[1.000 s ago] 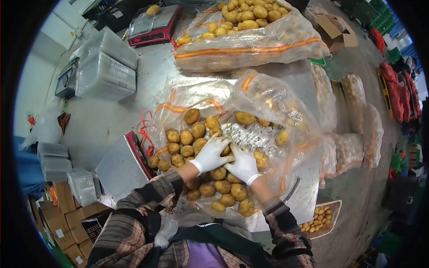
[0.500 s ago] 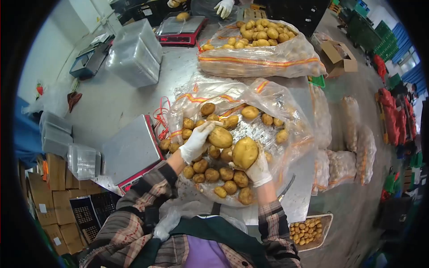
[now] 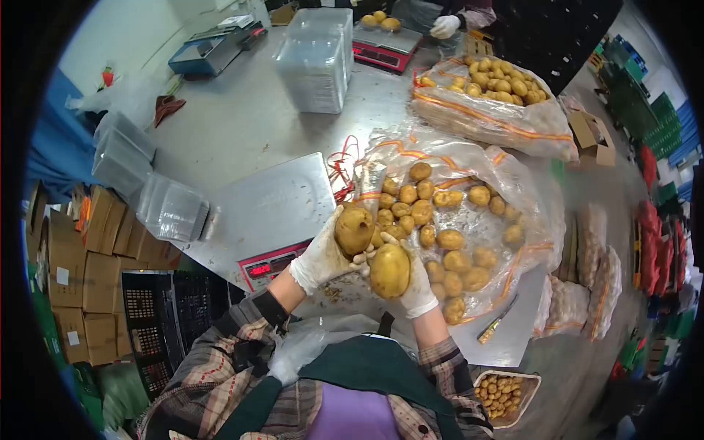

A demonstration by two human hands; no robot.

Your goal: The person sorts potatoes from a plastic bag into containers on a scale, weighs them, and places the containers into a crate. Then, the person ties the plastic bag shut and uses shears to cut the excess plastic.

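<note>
Potatoes [image 3: 389, 270], smooth ovals, fill gloved left hand [image 3: 320, 258] and right hand [image 3: 419, 287].

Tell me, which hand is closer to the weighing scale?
Left. The left hand, holding a potato, is just beside the scale, at its front corner; the right hand, holding another potato, sits farther away, toward the bag.

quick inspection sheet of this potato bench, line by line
surface: steel table, crumbs of dirt at its near edge
job's things: open potato sack; scale beside it
clutter: stacked clear trays; second sack; slim tool at table edge
hands: left hand holds left potato; right hand holds right potato; both gloved
cables: nothing seen; red twine by the sack
surroundings: cardboard boxes; co-worker's gloved hand at far scale
</note>
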